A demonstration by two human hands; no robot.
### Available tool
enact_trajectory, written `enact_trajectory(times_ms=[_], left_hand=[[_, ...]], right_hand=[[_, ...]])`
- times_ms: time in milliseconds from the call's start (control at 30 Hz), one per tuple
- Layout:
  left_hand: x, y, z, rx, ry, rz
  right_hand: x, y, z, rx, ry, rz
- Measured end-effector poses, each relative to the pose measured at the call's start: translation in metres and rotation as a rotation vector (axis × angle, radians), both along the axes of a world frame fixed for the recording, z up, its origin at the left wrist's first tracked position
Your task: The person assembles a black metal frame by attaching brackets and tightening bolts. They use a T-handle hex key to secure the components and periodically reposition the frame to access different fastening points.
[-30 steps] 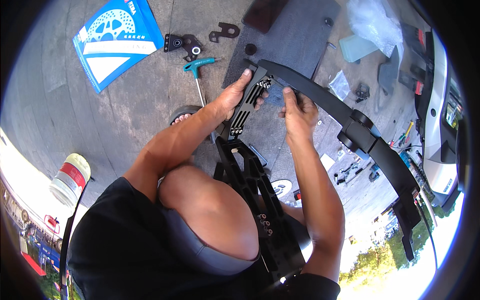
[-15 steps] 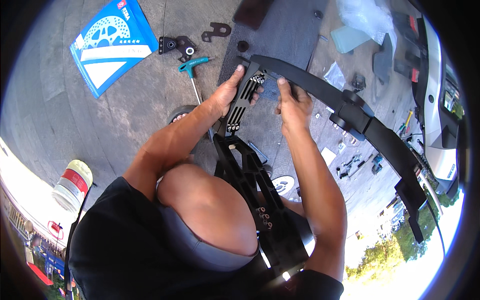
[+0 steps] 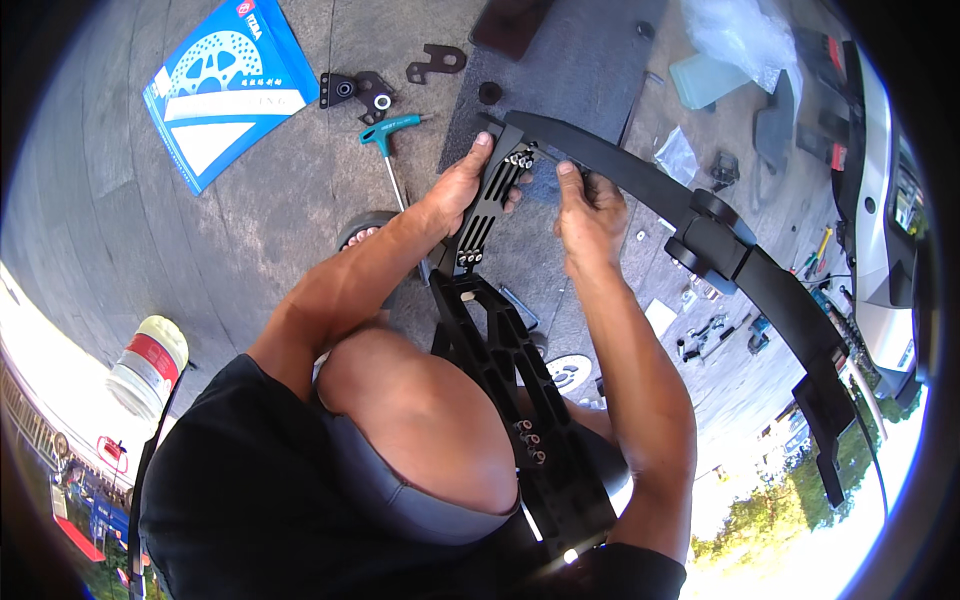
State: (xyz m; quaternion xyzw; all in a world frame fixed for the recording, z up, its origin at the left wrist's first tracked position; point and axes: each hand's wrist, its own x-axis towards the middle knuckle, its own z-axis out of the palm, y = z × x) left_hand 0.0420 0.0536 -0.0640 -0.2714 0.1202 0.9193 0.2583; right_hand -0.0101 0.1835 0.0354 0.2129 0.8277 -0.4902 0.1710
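Note:
My left hand point(image 3: 462, 185) is closed round a black slotted bracket point(image 3: 485, 205), thumb along its upper left edge and fingertips showing at its right side. Silver bolts sit in clusters at both ends of the bracket. From its top a long black curved bar point(image 3: 600, 150) runs off to the right, with round black knobs point(image 3: 712, 215) midway. Just under this bar my right hand point(image 3: 595, 215) is closed, thumb up and fingers curled; a thin piece seems to reach from the bolts to its thumb, too small to name. Below the bracket, a black open-work frame point(image 3: 500, 340) extends toward me between my legs.
On the floor left of the bracket lie a teal T-handle wrench point(image 3: 390, 128), dark metal plates point(image 3: 437, 64) and a blue-and-white package point(image 3: 230, 90). Clear plastic wrap point(image 3: 735, 40), tools and small parts are scattered right. A white tub point(image 3: 148, 365) stands far left; a white vehicle point(image 3: 890, 230) far right.
The curved bar's far right end has swung slightly downward in the picture. Both hands keep nearly the same places and grips; the view has shifted a little.

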Motion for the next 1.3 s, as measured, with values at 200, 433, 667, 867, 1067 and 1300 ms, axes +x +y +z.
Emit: enact_trajectory(times_ms=[200,433,667,867,1067,1300], left_hand=[[0.001,-0.008,0.013,-0.316,-0.18,-0.06],[0.05,-0.066,0.019,-1.48,0.071,-0.122],[0.046,-0.085,0.004,-2.012,-0.009,-0.471],[0.053,-0.09,-0.006,-2.061,-0.014,-0.658],[0.041,-0.085,0.04,-1.68,0.197,-0.163],[0.006,-0.072,0.132,-1.197,0.923,-0.494]], right_hand=[[0.01,0.017,0.013,0.072,-0.032,0.092],[0.032,0.081,0.029,0.179,-0.165,0.39],[0.026,0.097,0.023,0.186,-0.13,0.468],[0.037,0.093,0.01,-0.014,0.106,0.466],[0.052,0.106,-0.028,-0.004,0.208,0.461],[0.048,0.102,-0.032,-0.056,0.193,0.628]])
